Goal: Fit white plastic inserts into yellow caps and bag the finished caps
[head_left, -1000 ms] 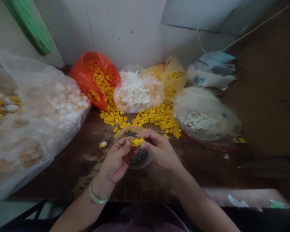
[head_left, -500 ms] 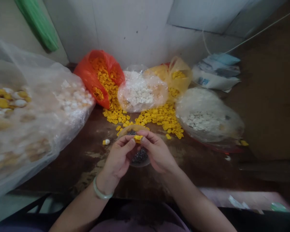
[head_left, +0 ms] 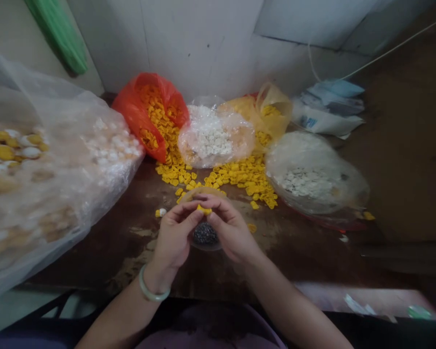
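Note:
Between the fingertips of both hands is a small yellow plastic piece (head_left: 204, 210). My left hand (head_left: 179, 232) is closed on its left side, thumb and fingers pinching. My right hand (head_left: 234, 230) pinches it from the right. Below them stands a round clear bowl (head_left: 208, 248) holding small dark shiny parts (head_left: 205, 233); the hands hide part of it. Left of the hands lies a small yellow and white piece (head_left: 161, 212). Beyond the bowl, loose yellow pieces (head_left: 245, 177) spread over the brown table (head_left: 276, 257). A single yellow piece (head_left: 252, 228) lies right of my right hand.
A large clear bag (head_left: 105, 179) of yellow and white pieces fills the left. At the back are a red bag (head_left: 125, 104) of yellow pieces, a clear bag (head_left: 216, 140) of white pieces and a yellowish bag (head_left: 276, 99). Another clear bag (head_left: 312, 155) sits at the right.
The pinched yellow piece has turned and sits slightly lower and further left. A yellow piece now shows on the table beside my right hand. The view has shifted slightly.

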A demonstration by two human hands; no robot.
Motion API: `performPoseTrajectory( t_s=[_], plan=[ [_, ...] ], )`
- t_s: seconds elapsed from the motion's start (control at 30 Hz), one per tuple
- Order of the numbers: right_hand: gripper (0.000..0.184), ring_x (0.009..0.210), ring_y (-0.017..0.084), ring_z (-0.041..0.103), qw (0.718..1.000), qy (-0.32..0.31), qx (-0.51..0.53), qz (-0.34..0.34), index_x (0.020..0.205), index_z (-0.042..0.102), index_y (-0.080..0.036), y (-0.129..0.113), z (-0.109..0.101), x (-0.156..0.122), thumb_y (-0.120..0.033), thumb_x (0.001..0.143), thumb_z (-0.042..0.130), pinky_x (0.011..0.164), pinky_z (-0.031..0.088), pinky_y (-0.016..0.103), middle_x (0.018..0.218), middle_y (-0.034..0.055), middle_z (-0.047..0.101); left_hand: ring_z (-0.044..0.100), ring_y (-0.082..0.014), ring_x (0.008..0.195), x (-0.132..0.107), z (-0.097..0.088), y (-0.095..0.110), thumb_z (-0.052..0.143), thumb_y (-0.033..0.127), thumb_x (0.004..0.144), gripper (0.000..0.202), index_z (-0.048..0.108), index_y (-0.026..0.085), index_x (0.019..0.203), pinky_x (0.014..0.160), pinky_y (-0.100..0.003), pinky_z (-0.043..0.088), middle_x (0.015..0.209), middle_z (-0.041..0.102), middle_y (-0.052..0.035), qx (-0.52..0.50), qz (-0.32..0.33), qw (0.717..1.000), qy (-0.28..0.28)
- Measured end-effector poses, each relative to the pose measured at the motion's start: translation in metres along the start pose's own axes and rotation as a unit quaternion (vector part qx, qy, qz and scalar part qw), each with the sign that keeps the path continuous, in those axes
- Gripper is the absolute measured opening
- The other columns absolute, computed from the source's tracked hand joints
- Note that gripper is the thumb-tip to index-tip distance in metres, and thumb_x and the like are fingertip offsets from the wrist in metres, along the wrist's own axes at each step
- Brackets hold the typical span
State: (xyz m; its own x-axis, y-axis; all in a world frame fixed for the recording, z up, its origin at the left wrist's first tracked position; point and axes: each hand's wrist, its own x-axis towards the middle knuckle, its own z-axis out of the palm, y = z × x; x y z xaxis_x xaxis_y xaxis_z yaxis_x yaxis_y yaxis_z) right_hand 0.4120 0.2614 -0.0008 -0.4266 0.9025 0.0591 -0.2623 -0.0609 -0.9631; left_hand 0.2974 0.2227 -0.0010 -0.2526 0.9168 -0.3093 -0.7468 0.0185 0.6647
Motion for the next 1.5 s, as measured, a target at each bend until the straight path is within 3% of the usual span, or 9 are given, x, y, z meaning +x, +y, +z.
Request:
performPoseTrajectory(
  t_s=[0.33, 0.5, 0.6, 0.7, 0.8, 0.97, 1.17, 1.37, 1.5],
  plan=[
    [0.020, 0.104, 0.020, 0.065, 0.996, 0.037, -0.050, -0.069, 0.102, 0.068, -0.028, 0.002, 0.018, -0.007, -0.042, 0.088, 0.066, 0.097, 0.050, 0.038, 0.107, 0.0034, 0.072, 0.069, -0.0172, 0.083, -0.012, -0.004, -0.005, 0.076, 0.013, 0.073, 0.013, 0.078, 0.023, 0.081, 0.081, -0.026, 0.055, 0.084, 0.076, -0.0018, 0.171, 0.199, 0.965, 0.014],
    [0.023, 0.104, 0.021, 0.065, 0.996, 0.017, -0.064, -0.054, 0.100, 0.065, -0.026, 0.005, 0.011, 0.001, -0.045, 0.087, 0.065, 0.097, 0.050, 0.040, 0.107, 0.0045, 0.071, 0.069, -0.0167, 0.084, -0.007, -0.003, -0.004, 0.080, 0.014, 0.070, 0.011, 0.077, 0.020, 0.078, 0.083, -0.025, 0.053, 0.084, 0.076, -0.0027, 0.159, 0.173, 0.972, 0.018],
    [0.036, 0.110, 0.021, 0.064, 0.996, -0.051, -0.078, -0.012, 0.112, 0.059, -0.027, -0.001, -0.012, 0.013, -0.045, 0.083, 0.070, 0.097, 0.050, 0.040, 0.117, 0.0060, 0.068, 0.070, -0.0161, 0.083, 0.002, -0.006, 0.003, 0.084, 0.021, 0.066, 0.016, 0.076, 0.018, 0.079, 0.081, -0.025, 0.055, 0.087, 0.076, -0.0046, 0.099, 0.110, 0.989, -0.002],
    [0.042, 0.116, 0.021, 0.060, 0.984, -0.012, -0.175, -0.033, 0.122, 0.053, -0.027, -0.012, -0.046, 0.026, -0.042, 0.085, 0.067, 0.098, 0.050, 0.039, 0.128, 0.0088, 0.063, 0.069, -0.0134, 0.074, 0.010, -0.010, 0.017, 0.087, 0.027, 0.062, 0.024, 0.076, 0.017, 0.082, 0.073, -0.023, 0.056, 0.083, 0.076, -0.0040, 0.059, 0.099, 0.993, 0.001],
    [0.021, 0.102, 0.021, 0.066, 0.941, 0.037, -0.333, -0.038, 0.108, 0.062, -0.022, -0.018, -0.079, 0.039, -0.032, 0.090, 0.057, 0.091, 0.052, 0.038, 0.111, 0.0085, 0.070, 0.070, -0.0129, 0.074, 0.015, -0.013, 0.033, 0.089, 0.025, 0.059, 0.029, 0.076, 0.016, 0.084, 0.074, -0.022, 0.057, 0.083, 0.075, -0.0043, 0.056, 0.116, 0.992, 0.005],
    [0.013, 0.085, 0.022, 0.066, 0.807, 0.030, -0.590, 0.004, 0.084, 0.069, -0.019, -0.018, -0.101, 0.056, -0.014, 0.084, 0.058, 0.081, 0.050, 0.035, 0.089, 0.0067, 0.073, 0.070, -0.0119, 0.074, 0.027, -0.016, 0.052, 0.089, 0.020, 0.058, 0.025, 0.075, 0.016, 0.078, 0.074, -0.020, 0.057, 0.079, 0.074, -0.0014, 0.031, 0.145, 0.989, 0.011],
    [0.022, 0.103, 0.024, 0.061, 0.738, 0.035, -0.666, -0.104, 0.103, 0.069, -0.017, -0.019, -0.094, 0.113, -0.015, 0.091, 0.051, 0.091, 0.047, 0.036, 0.108, 0.0115, 0.069, 0.069, -0.0095, 0.071, 0.042, -0.025, 0.047, 0.090, 0.020, 0.057, 0.027, 0.073, 0.017, 0.078, 0.073, -0.019, 0.056, 0.078, 0.074, 0.0017, -0.006, 0.167, 0.984, 0.057],
    [0.021, 0.099, 0.026, 0.061, 0.687, 0.003, -0.726, -0.043, 0.097, 0.073, -0.014, -0.011, -0.092, 0.206, -0.010, 0.085, 0.056, 0.086, 0.045, 0.033, 0.105, 0.0141, 0.068, 0.069, -0.0102, 0.071, 0.044, -0.032, 0.035, 0.091, 0.023, 0.054, 0.033, 0.074, 0.015, 0.081, 0.068, -0.018, 0.055, 0.079, 0.074, -0.0006, -0.004, 0.124, 0.991, 0.051],
    [0.017, 0.094, 0.025, 0.061, 0.677, -0.013, -0.736, -0.028, 0.089, 0.074, -0.014, 0.005, -0.090, 0.224, -0.008, 0.078, 0.062, 0.079, 0.044, 0.029, 0.102, 0.0138, 0.068, 0.067, -0.0100, 0.069, 0.045, -0.035, 0.035, 0.092, 0.024, 0.051, 0.035, 0.074, 0.014, 0.080, 0.068, -0.019, 0.055, 0.077, 0.073, -0.0009, 0.013, 0.115, 0.992, 0.050]
  ],
)
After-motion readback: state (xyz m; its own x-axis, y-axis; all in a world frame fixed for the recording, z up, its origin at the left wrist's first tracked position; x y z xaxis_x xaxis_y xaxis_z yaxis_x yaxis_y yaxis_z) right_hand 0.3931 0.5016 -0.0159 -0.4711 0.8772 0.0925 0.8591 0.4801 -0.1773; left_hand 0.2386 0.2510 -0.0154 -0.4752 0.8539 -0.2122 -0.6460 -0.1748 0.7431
